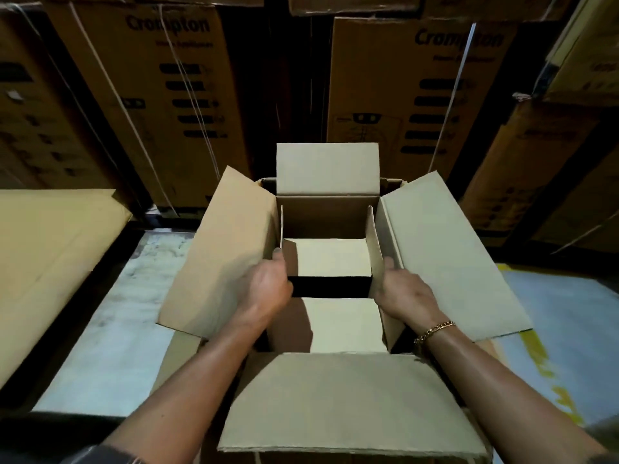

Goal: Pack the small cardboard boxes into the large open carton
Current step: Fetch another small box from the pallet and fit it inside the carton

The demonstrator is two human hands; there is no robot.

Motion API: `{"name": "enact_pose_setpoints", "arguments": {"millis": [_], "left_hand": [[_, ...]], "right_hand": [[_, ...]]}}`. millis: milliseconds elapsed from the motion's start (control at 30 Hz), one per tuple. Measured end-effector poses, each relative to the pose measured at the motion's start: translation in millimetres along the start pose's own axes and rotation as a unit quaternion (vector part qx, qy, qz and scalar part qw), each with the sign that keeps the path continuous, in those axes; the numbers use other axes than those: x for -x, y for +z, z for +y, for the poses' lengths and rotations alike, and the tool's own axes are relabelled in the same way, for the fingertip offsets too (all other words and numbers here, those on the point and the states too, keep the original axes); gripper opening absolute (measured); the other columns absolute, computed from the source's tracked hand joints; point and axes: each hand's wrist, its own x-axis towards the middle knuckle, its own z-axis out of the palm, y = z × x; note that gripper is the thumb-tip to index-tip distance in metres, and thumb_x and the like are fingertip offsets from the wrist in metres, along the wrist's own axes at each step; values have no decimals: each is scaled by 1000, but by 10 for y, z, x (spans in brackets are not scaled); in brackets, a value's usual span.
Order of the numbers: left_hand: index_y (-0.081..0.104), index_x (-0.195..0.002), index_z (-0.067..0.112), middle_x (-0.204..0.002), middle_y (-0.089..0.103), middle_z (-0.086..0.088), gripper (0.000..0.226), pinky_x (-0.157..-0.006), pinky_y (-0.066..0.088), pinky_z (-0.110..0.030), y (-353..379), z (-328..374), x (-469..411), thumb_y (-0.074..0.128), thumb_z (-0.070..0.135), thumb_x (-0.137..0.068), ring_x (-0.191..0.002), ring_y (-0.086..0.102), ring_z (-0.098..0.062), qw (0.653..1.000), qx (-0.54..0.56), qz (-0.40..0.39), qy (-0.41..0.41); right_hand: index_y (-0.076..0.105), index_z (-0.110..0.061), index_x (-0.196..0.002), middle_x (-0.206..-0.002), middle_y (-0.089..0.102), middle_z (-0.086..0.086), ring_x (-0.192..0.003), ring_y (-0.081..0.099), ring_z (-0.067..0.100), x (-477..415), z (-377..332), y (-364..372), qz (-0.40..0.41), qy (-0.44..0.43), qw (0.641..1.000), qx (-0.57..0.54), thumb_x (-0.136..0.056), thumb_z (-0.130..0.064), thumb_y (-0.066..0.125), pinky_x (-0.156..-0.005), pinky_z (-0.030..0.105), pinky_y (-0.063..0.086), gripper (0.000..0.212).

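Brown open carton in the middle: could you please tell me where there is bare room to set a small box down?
Free: the brown carton's pale bottom between the left hand and right hand gripping its side walls, and the grey floor beside its left flap. Crowded: printed brown cartons stacked behind.

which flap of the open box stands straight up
The far flap of the box; the left flap, right flap and near flap lean outward.
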Motion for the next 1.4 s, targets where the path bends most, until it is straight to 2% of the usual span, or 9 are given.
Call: {"name": "enact_pose_setpoints", "arguments": {"millis": [233,367,500,567,700,900,1133,1267,1400], "left_hand": [[18,-160,6,-85,58,-1,64,-58,55,-29,-25,-17,-170,47,9,-102,-68,59,-13,999,-37,12,33],[19,-159,1,-98,65,-8,64,-61,48,-28,55,-82,-157,46,3,-100,-74,58,-18,989,-131,22,67],[35,-153,1,-123,64,-11,59,-72,49,-33,-11,-183,-140,50,2,-95,-110,56,-26,973,-200,74,87],[37,-152,2,-132,59,-11,61,-86,51,-36,-17,-255,-119,56,8,-94,-115,52,-27,974,-198,69,86],[36,-154,9,-137,55,-9,69,-100,44,-41,-37,-307,-20,64,25,-93,-122,51,-27,978,-171,55,107],[57,-142,18,-141,59,-5,55,-100,38,-46,-132,-429,220,64,26,-88,-126,50,-27,982,-123,78,120],[40,-155,24,-162,36,2,72,-124,7,-45,-130,-410,536,39,66,-97,-154,17,-21,990,-94,9,107],[31,-158,25,-165,31,1,80,-126,0,-47,-108,-435,694,41,71,-93,-157,6,-20,984,-126,-26,127],[21,-161,29,-162,38,3,74,-125,2,-48,-89,-405,742,40,64,-98,-157,8,-19,984,-121,-19,129]], "right_hand": [[39,-7,-131,-119,65,21,-109,63,43,-180,-7,-65,3,10,1000,6,-92,-14,51,-75,40,43,41],[23,-5,-154,-144,51,17,-125,55,35,-286,-116,-20,-2,-3,994,106,-93,-19,58,-90,44,50,72],[23,-5,-158,-164,21,23,-151,18,41,-332,-251,27,24,-76,897,435,-102,-26,47,-121,48,24,65],[46,-11,-149,-160,36,20,-151,24,39,-373,-312,147,-44,-113,864,488,-103,-32,46,-123,50,16,51],[59,-20,-127,-127,65,4,-128,53,26,-408,-358,295,-162,-122,906,372,-82,-33,66,-114,44,28,46],[62,-22,-96,-102,70,2,-104,63,27,-245,-215,-51,-116,-111,984,75,-102,-62,36,-83,37,40,48],[57,-24,-69,-66,57,-8,-68,54,9,630,49,-222,-141,-169,975,-5,-96,-59,55,-66,27,33,44],[57,-32,-86,-70,53,-20,-74,51,0,806,109,-75,-85,-194,977,-6,-96,-58,55,-91,27,30,28],[61,-36,-94,-96,60,-20,-94,55,7,837,56,-85,-47,-188,980,-42,-94,-56,58,-78,30,39,21]]}}
